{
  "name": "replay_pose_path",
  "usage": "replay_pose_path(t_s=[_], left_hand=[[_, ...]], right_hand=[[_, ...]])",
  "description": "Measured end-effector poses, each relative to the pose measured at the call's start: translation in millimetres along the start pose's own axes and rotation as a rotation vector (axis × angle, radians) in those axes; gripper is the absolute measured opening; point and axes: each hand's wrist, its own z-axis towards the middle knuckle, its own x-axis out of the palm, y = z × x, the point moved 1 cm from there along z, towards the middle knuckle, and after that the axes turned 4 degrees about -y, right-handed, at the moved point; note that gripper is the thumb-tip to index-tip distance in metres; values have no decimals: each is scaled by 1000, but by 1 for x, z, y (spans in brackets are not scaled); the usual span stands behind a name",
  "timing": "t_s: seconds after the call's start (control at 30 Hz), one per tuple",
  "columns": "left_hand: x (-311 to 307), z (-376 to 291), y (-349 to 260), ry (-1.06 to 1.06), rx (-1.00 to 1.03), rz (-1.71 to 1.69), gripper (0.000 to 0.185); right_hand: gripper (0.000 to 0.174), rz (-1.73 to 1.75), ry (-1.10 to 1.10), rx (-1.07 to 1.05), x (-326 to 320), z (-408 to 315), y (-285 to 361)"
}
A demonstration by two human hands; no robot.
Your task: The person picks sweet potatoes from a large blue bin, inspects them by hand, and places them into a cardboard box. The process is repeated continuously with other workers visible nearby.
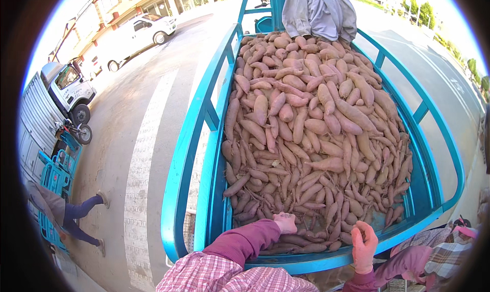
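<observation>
A large heap of sweet potatoes (pixel 306 131) fills the bed of a blue cargo tricycle. My left hand (pixel 285 222), in a pink work glove, reaches over the tailboard and rests among the smaller sweet potatoes at the heap's near edge. Its fingers are hidden, so any grip on one is not visible. Raised by the bed's near blue rim (pixel 306 264) is my right hand (pixel 363 248), also in a pink glove. Its fingers are bent and apart, with nothing visible in them.
Blue side rails (pixel 191 139) flank the bed. A grey cloth (pixel 319 12) hangs over its front end. At lower right a person in a plaid garment (pixel 449 257) is close by. Left, a pedestrian (pixel 69 211) walks near another blue tricycle (pixel 57 177), a truck (pixel 71 85) and a white pickup (pixel 143 35).
</observation>
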Motion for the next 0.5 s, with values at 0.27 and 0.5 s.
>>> replay_pose_path(t_s=[0.27, 0.5], left_hand=[[-114, -13, 2, 381, 307, -1763, 47], [-119, -17, -35, 647, 384, -1901, 42]], right_hand=[[53, 95, 248, 195, 71, 73, 10], [36, 415, 568, 252, 104, 107, -13]])
